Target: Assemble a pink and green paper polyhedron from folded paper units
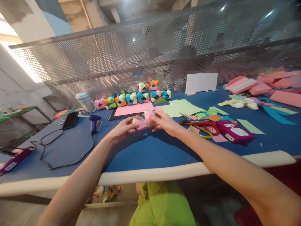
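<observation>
Both my hands meet above the blue table (pixel 145 150) at the middle of the view. My left hand (pixel 123 128) is closed on the left side of a small folded paper piece (pixel 144 121), pink with a bit of green. My right hand (pixel 164 123) pinches the same piece from the right with its fingertips. Behind the hands lies a pink sheet on a black board (pixel 131 110). Further back stands a row of several multicoloured folded paper balls (pixel 138 96), two of them stacked on top.
Red and yellow scissors (pixel 202 126) and a magenta stapler (pixel 234 131) lie to the right among loose coloured sheets. A blue glue gun (pixel 95 121) with its black cable, a phone (pixel 70 120) and a jar (pixel 85 102) sit left. A perforated metal screen (pixel 150 56) backs the table; a person sits behind it.
</observation>
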### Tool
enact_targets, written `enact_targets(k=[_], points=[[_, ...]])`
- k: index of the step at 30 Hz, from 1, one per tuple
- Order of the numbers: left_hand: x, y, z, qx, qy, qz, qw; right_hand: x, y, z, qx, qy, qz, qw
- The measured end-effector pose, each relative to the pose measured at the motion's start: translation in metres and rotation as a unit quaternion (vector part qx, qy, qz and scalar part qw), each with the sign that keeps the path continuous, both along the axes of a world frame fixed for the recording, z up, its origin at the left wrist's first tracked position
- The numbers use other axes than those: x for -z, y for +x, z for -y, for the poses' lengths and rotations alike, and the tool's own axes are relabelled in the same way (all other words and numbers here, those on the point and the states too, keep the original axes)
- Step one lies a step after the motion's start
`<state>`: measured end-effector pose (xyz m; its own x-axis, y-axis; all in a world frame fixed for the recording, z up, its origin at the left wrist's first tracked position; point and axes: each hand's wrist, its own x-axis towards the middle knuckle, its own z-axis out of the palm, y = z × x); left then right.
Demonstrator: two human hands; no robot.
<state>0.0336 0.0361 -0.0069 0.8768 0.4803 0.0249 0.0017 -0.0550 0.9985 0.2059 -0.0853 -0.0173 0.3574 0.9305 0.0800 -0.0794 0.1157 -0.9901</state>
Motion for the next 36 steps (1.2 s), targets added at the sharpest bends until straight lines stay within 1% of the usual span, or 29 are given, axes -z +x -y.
enact_targets(k=[3, 10, 16, 23, 27, 33, 36], points=[[0.001, 0.001, 0.001, -0.009, -0.015, -0.003, 1.0, 0.0, -0.001, -0.001, 0.017, -0.011, 0.01, 1.0], [0.002, 0.003, 0.0, -0.016, -0.036, 0.004, 0.999, 0.001, -0.002, -0.001, 0.021, -0.022, 0.017, 0.999], [0.005, 0.007, 0.006, -0.022, -0.057, 0.022, 0.998, 0.009, -0.001, -0.005, 0.045, -0.019, 0.029, 0.998], [0.008, 0.014, 0.022, -0.092, -0.083, 0.032, 0.992, 0.02, 0.001, -0.011, 0.069, -0.012, 0.058, 0.996], [0.011, 0.016, 0.022, -0.108, -0.094, 0.037, 0.989, 0.022, 0.001, -0.012, 0.065, -0.013, 0.059, 0.996], [0.01, 0.016, 0.02, -0.105, -0.084, 0.043, 0.99, 0.02, 0.001, -0.011, 0.063, -0.013, 0.049, 0.997], [0.01, 0.014, 0.02, -0.101, -0.071, 0.041, 0.992, 0.018, 0.0, -0.01, 0.052, -0.014, 0.024, 0.998]])
